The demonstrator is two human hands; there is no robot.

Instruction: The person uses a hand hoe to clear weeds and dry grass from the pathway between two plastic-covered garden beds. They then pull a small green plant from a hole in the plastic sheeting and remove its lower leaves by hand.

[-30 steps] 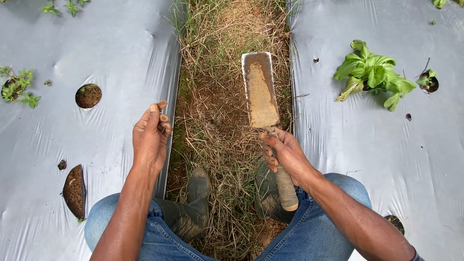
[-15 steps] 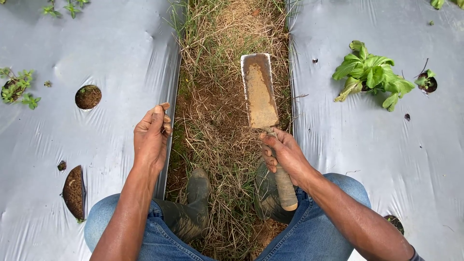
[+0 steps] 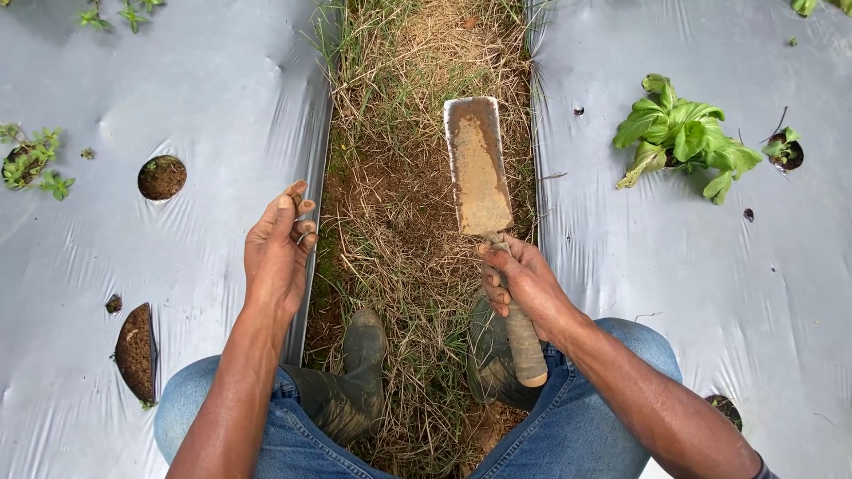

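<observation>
Trowel: 1 trowel point(image 3: 477, 165), blade pointing away over the grass strip point(image 3: 399, 222).
Right hand point(image 3: 524, 284): closed around the trowel handle.
Left hand point(image 3: 278, 248): empty, fingers loosely curled, apart from trowel.
Boots point(image 3: 362, 355): 2.
Planting holes point(image 3: 162, 176): 2 nearby.

Outdoors in flat daylight, a furrow point(image 3: 417, 177) of dry grass runs between two beds under grey plastic mulch point(image 3: 204, 106), where planting holes point(image 3: 162, 176) and a leafy plant point(image 3: 688, 133) show.
</observation>
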